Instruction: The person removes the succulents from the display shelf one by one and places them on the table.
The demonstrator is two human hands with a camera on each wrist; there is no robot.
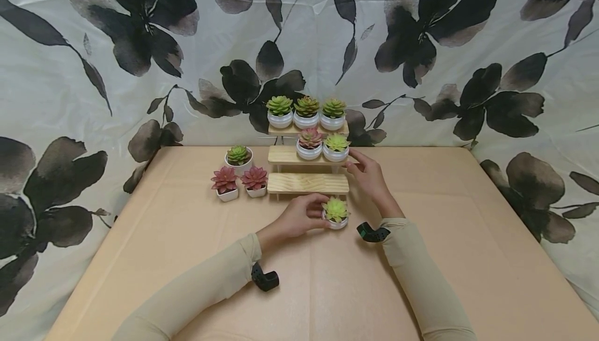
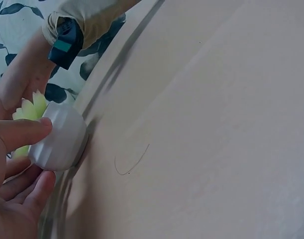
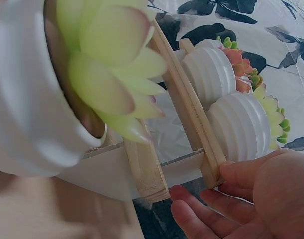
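Observation:
My left hand (image 1: 301, 217) holds a small light-green potted succulent (image 1: 335, 211) in a white pot, thumb and fingers around the pot's side, in front of the lowest step. In the left wrist view the white pot (image 2: 61, 137) leans sideways between thumb and fingers. At the right end of the middle step of a wooden tiered stand (image 1: 283, 155), my right hand (image 1: 372, 177) pinches the board's corner, thumb above and fingers below. Just beside it, a light-green succulent (image 1: 337, 144) and a pinkish succulent (image 1: 309, 141) stand on that step.
Three green succulents, one of them the middle plant (image 1: 307, 108), line the top step. Left of the stand are a green succulent (image 1: 238, 158) and two red ones (image 1: 224, 180) in white pots. The lowest step (image 1: 308, 183) is bare wood. Behind the table hangs a floral cloth (image 1: 318, 44).

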